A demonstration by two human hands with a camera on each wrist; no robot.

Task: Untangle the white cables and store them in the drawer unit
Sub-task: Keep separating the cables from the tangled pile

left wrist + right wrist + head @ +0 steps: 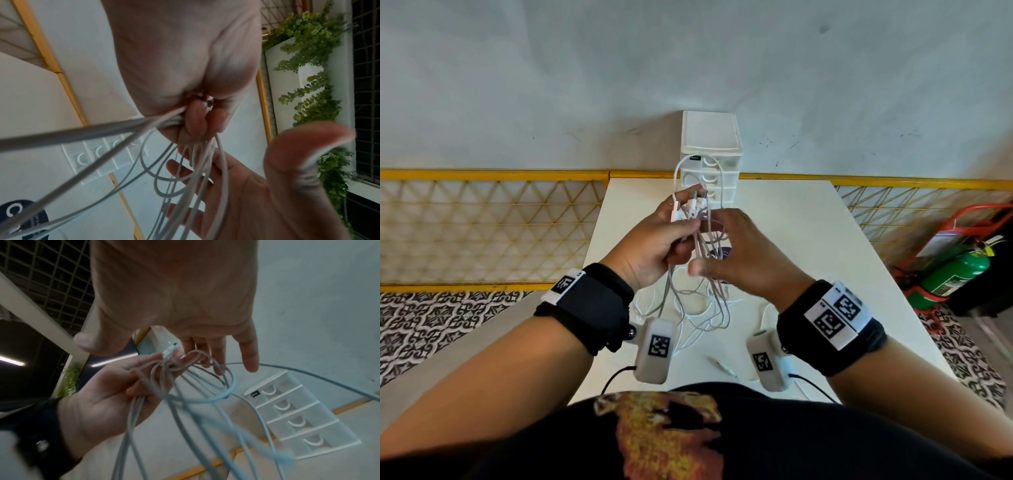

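Note:
A tangle of white cables hangs from my left hand, raised above the table. Its fingers curl round the bunched strands and plug ends. The left wrist view shows those curled fingers squeezing the cables, which loop down from them. My right hand is right beside the bundle, its fingers straight and spread, reaching among the upper loops without gripping any. The white drawer unit stands at the table's far edge behind the hands, all its drawers closed.
The lower cable ends trail on the white table, and a loose plug lies near its front edge. A yellow railing runs behind the table. A green fire extinguisher stands on the floor at right.

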